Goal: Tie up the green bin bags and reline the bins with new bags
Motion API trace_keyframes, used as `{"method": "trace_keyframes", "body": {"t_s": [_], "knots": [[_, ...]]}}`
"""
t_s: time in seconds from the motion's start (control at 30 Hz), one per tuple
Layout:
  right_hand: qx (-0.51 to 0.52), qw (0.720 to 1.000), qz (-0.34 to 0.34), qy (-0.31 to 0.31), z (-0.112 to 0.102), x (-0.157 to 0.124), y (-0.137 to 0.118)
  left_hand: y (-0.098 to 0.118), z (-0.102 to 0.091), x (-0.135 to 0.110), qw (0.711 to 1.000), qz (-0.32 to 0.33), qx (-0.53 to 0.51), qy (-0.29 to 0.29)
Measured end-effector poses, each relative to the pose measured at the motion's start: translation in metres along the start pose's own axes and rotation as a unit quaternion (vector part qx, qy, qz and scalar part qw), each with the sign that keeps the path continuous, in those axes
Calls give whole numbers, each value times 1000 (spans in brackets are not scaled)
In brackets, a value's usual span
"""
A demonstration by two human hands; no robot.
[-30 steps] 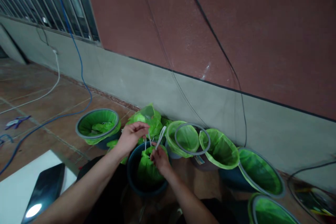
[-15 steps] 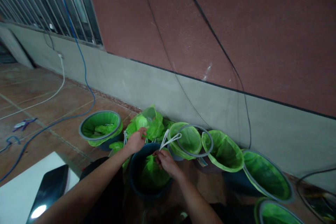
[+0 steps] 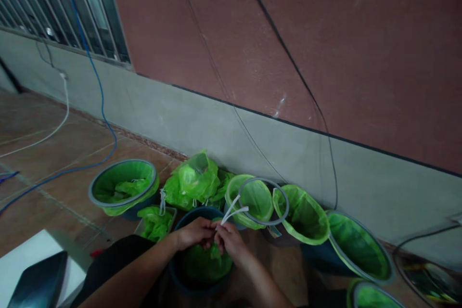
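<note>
Both hands meet over a dark blue bucket [image 3: 174, 274], where a green drawstring trash bag [image 3: 200, 267] sits with its top gathered. My right hand [image 3: 231, 241] is closed around the base of the white drawstring [image 3: 234, 210], whose loops stick up to the right. Against it, my left hand [image 3: 195, 233] is closed at the bag's gathered neck, fingertips touching the right hand's. Fingers partly hide the exact spot being pinched.
A lined bin [image 3: 94, 197] stands left; tied green bags [image 3: 198, 173] lie against the wall. More lined bins [image 3: 306, 214] line the right, one with a loose grey ring [image 3: 242, 202]. A phone [image 3: 36, 281] rests on a white surface [image 3: 43, 243]. A blue cable [image 3: 102, 106] crosses the floor.
My left hand has come down and right from above the bucket to the bag's neck beside my right hand. The right hand still holds the drawstring. The view has shifted slightly.
</note>
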State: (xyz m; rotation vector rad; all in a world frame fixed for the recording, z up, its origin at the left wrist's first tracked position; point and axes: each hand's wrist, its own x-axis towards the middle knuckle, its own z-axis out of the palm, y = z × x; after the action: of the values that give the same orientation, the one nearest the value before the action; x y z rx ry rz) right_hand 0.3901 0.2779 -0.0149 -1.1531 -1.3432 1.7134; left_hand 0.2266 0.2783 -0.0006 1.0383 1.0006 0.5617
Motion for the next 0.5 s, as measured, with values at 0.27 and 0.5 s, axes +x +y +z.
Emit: {"method": "trace_keyframes", "body": {"t_s": [0.27, 0.5], "knots": [[-13, 986, 72, 153, 2, 3, 9, -8, -9, 15, 976, 19, -35, 213], [-154, 984, -80, 40, 30, -9, -14, -5, 4, 3, 995, 47, 32, 85]]}}
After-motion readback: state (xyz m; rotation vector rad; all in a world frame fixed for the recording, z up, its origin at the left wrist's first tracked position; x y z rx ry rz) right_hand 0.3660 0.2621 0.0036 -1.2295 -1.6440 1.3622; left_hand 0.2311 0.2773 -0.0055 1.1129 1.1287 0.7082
